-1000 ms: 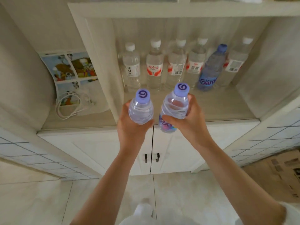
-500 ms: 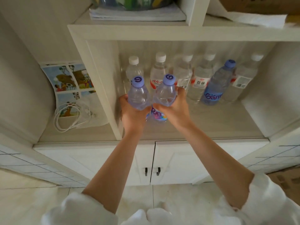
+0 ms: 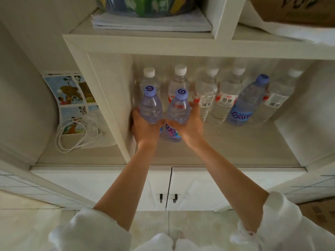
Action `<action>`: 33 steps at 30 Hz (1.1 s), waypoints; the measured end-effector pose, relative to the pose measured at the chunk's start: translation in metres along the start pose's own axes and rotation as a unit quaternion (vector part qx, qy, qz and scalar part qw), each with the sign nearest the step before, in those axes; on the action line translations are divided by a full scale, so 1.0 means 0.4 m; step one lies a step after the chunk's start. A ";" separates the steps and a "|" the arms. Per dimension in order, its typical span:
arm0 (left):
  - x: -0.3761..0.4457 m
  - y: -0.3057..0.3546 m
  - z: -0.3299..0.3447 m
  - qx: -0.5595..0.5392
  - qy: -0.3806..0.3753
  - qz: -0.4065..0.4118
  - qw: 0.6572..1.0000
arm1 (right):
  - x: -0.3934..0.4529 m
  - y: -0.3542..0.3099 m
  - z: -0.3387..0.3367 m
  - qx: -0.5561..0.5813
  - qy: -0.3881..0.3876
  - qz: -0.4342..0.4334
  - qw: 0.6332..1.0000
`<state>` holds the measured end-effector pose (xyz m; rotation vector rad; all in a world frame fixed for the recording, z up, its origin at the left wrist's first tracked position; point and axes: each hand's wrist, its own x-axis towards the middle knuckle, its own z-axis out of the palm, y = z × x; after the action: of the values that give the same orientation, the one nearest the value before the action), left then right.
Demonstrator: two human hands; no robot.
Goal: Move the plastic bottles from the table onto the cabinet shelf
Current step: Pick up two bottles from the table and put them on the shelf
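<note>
Reaching into the cabinet shelf (image 3: 226, 151), the left hand (image 3: 145, 127) is gripping one clear ribbed purple-capped bottle (image 3: 150, 107); the right hand (image 3: 188, 124) is gripping its twin (image 3: 178, 109); both are standing upright, caps up, just before the back row of bottles (image 3: 224, 98).

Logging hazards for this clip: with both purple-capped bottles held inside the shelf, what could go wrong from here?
1. The left hand holds its bottle close to the shelf's side wall; knuckles or bottle could catch it.
2. The right hand brings its bottle just in front of the back row; pushing deeper could topple those upright bottles.
3. The two held bottles sit nearly together, so releasing one might nudge the other over.
</note>
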<state>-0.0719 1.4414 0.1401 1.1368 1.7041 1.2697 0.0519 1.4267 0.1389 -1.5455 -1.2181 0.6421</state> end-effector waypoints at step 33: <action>-0.118 -0.115 -0.061 0.002 -0.002 0.110 0.994 | -0.157 0.057 -0.002 -0.046 0.001 0.002 0.999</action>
<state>-0.0879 1.3833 0.1037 1.3576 1.6119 1.3946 0.0395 1.3693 0.1072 -1.6246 -1.2584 0.5937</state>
